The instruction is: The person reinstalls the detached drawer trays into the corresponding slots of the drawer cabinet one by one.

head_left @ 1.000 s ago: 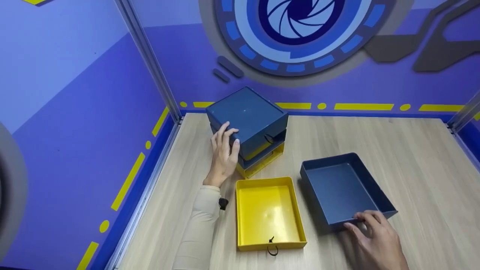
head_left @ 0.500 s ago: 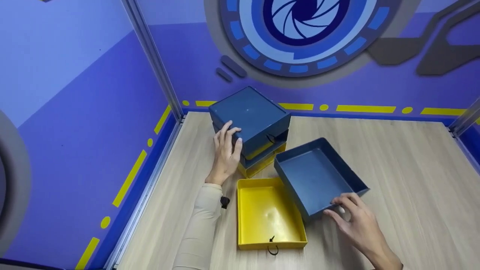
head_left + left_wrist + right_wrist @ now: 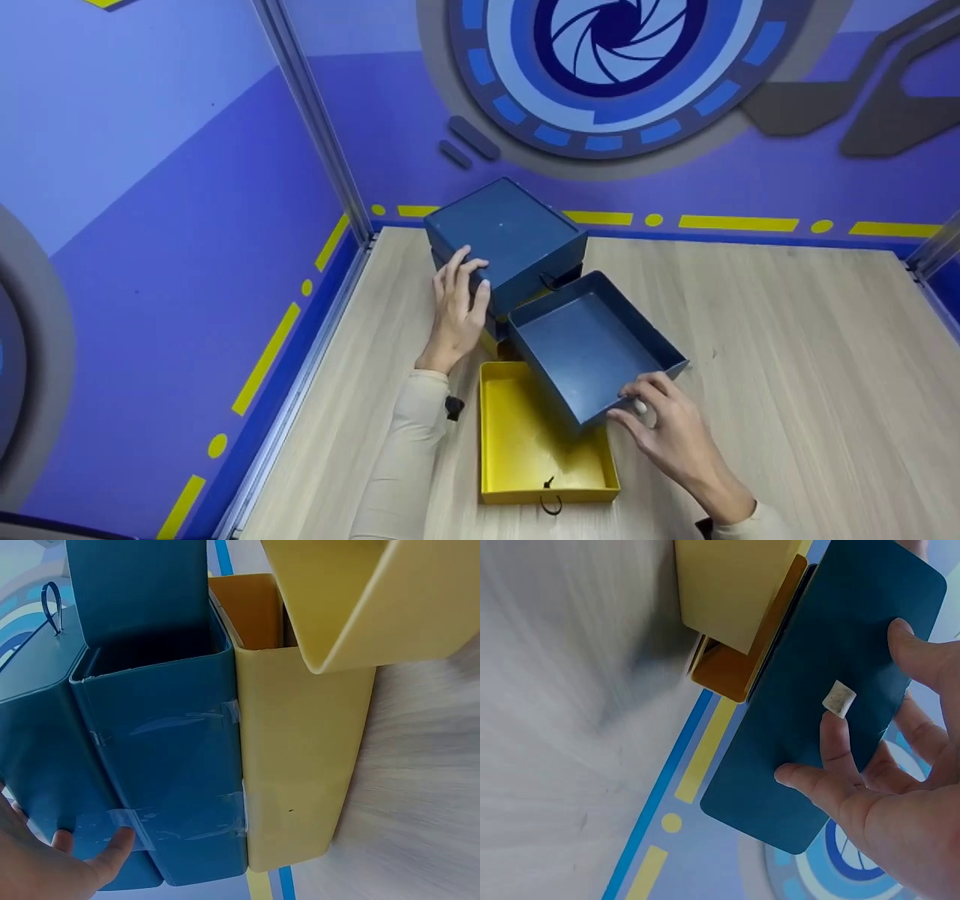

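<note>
Fingers of my left hand rest against the left side and top edge of a drawer stack, two dark blue tiers over a yellow one. My right hand grips the front wall of a dark blue drawer by its edge, one finger at its small white knob. In the left wrist view, the far end of this drawer overlaps the opening of the middle tier. The top tier carries a black loop pull. Below, the yellow tier has an open slot.
A yellow drawer with a black loop pull lies on the wooden table, partly under the held drawer in the head view. Blue and purple printed walls stand at the left and back.
My right hand has carried the dark blue drawer left and away from me, from the table's right side to the stack's front. My left hand stays at the stack.
</note>
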Available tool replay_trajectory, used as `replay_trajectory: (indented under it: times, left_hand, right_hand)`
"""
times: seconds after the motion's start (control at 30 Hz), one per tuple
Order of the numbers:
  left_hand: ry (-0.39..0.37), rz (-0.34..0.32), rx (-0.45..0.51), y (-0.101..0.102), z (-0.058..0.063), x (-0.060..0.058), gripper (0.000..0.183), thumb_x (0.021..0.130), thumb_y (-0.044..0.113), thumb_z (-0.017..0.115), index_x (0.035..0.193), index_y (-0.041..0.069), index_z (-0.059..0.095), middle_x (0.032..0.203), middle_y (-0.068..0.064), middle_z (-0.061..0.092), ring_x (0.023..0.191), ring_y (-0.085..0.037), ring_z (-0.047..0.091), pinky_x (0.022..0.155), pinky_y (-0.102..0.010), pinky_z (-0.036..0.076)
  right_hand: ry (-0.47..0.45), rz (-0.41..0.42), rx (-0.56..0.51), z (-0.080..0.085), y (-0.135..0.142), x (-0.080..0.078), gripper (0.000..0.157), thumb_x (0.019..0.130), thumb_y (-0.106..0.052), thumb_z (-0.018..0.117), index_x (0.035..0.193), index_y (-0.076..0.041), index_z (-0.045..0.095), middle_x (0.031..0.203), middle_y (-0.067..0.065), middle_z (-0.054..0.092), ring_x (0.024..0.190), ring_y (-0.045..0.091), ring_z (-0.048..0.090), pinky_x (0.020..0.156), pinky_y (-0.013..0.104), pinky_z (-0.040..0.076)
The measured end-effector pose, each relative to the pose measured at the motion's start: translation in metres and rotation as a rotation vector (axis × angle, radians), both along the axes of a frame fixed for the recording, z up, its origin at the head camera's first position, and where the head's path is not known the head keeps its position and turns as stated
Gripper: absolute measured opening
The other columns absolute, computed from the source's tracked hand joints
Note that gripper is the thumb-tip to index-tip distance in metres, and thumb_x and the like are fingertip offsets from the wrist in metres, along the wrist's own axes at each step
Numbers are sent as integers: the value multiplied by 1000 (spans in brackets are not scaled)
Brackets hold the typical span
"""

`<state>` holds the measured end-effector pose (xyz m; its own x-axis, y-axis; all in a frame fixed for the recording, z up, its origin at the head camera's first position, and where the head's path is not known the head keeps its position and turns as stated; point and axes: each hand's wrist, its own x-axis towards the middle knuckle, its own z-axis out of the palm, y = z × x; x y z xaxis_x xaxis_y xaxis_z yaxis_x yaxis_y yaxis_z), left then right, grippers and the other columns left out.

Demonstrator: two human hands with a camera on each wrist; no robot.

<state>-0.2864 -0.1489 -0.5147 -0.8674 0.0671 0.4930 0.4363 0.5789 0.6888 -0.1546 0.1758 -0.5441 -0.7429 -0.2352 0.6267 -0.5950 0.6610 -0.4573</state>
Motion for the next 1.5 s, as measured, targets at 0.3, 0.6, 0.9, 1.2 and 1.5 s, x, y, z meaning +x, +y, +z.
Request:
replay_trajectory:
  times: [0.3,0.6,0.9,1.2,1.5]
  left_hand:
    - [-13,13,0,1,1,0,35,111,34,44,144,21,52,173,-5,29,154,-34,25,125,-63,28]
    - [-2,8,1,1,-2,-2,35,111,32,44,143,20,52,173,-6,29,154,-34,26,125,-62,29]
    - [-3,-6,17,0,-3,-1,35,111,32,45,144,21,52,173,-6,28,154,-34,25,124,-64,30]
    - [0,4,18,0,-6,1,35,111,31,45,144,20,52,173,-7,29,154,-35,26,124,-64,30]
    - [12,9,12,1,-3,-2,34,111,31,45,143,20,53,173,-6,30,154,-35,26,123,-63,31]
  right_hand:
    - [10,29,-1,-2,-2,-5,37,67,-2,99,95,-9,76,98,-2,66,83,12,64,82,14,49]
    - [31,94,-9,-9,-4,-15,35,70,-2,98,96,-7,75,99,0,67,83,12,65,81,14,50]
    - [-5,91,-10,-15,-10,-24,33,74,-6,96,98,-9,75,101,0,66,85,14,65,82,13,48]
    - [-3,103,-14,-23,-19,-34,33,74,-4,96,99,-7,75,101,2,66,85,15,65,85,13,48]
    - [7,-53,-93,-32,-24,-32,54,73,-12,99,117,-3,71,135,26,60,104,27,67,84,35,56]
